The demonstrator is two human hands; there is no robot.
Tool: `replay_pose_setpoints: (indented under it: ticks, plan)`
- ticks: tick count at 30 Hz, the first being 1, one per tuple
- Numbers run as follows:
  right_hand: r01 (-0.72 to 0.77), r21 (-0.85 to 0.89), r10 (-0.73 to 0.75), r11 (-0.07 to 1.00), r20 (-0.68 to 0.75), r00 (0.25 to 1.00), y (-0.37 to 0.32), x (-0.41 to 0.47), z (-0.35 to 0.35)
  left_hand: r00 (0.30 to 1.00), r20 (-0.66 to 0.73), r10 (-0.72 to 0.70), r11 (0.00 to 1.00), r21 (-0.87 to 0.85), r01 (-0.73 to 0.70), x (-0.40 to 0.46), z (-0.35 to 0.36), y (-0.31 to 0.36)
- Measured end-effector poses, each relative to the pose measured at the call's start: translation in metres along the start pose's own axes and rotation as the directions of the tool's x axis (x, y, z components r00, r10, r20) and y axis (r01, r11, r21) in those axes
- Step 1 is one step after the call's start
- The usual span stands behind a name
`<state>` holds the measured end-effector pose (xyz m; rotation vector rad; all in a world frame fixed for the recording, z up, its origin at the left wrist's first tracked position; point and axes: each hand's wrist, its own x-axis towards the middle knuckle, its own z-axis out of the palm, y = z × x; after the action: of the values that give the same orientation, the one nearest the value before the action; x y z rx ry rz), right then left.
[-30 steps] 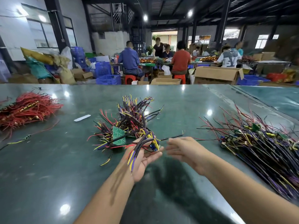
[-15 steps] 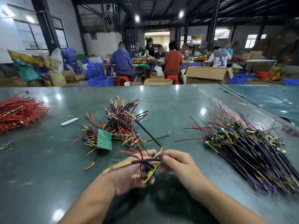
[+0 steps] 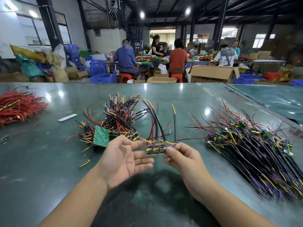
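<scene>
A small circuit board point(image 3: 155, 150) with black, red, yellow and purple wires standing up from it hangs just above the green table point(image 3: 41, 169). My right hand point(image 3: 182, 158) pinches the board's right end between thumb and fingers. To the board's left, my left hand point(image 3: 124, 158) is palm up with straight, spread fingers whose tips reach the board's left edge. Behind the hands lies a tangled pile of wired boards point(image 3: 119, 122), one green board point(image 3: 101, 136) leaning at its front.
A long heap of wired boards point(image 3: 255, 148) covers the table's right side. A bundle of red wires point(image 3: 18, 106) lies at the far left, a white strip point(image 3: 67, 117) near it. Beyond the table people sit among cardboard boxes point(image 3: 213, 74) and blue crates point(image 3: 103, 78).
The board's wires, bunched across my left palm before, now stand upright. My left hand has opened and my right hand has taken hold of the board's right end.
</scene>
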<state>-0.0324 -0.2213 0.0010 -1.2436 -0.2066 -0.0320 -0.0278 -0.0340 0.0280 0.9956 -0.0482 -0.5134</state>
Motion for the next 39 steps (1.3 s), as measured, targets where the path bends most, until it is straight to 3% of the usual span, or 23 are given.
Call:
replay_pose_setpoints:
  ticks: [3, 8, 13, 22, 30, 35, 39]
  plan:
    - [0.044, -0.079, -0.047, 0.996, -0.036, 0.998, 0.002, 0.001, -0.002, 0.998, -0.026, 0.049, 0.998, 0.039, -0.048, 0.004, 0.006, -0.011]
    - [0.114, -0.341, -0.095, 0.933, 0.072, 0.993, 0.005, -0.001, -0.004, 0.958, -0.214, 0.191, 0.975, 0.157, -0.159, 0.013, 0.009, -0.024]
    - [-0.028, -0.010, 0.030, 1.000, 0.174, 0.984, -0.001, 0.002, -0.003, 0.964, -0.143, 0.224, 0.949, 0.259, -0.182, 0.008, 0.012, -0.024]
    - [0.001, -0.239, 0.037, 0.971, 0.154, 0.987, 0.002, -0.002, -0.003, 0.960, -0.085, 0.268, 0.908, 0.355, -0.223, 0.008, 0.011, -0.026]
    - [-0.029, -0.199, 0.043, 0.980, 0.068, 0.997, 0.002, -0.002, -0.001, 0.945, -0.133, 0.299, 0.904, 0.356, -0.236, 0.010, 0.015, -0.029]
    - [-0.007, -0.272, 0.047, 0.962, 0.143, 0.989, -0.001, -0.001, -0.003, 0.947, -0.130, 0.294, 0.904, 0.360, -0.232, 0.011, 0.013, -0.028]
    - [0.024, -0.204, 0.022, 0.979, 0.222, 0.975, -0.005, -0.001, 0.001, 0.959, -0.104, 0.263, 0.920, 0.325, -0.217, 0.010, 0.010, -0.024]
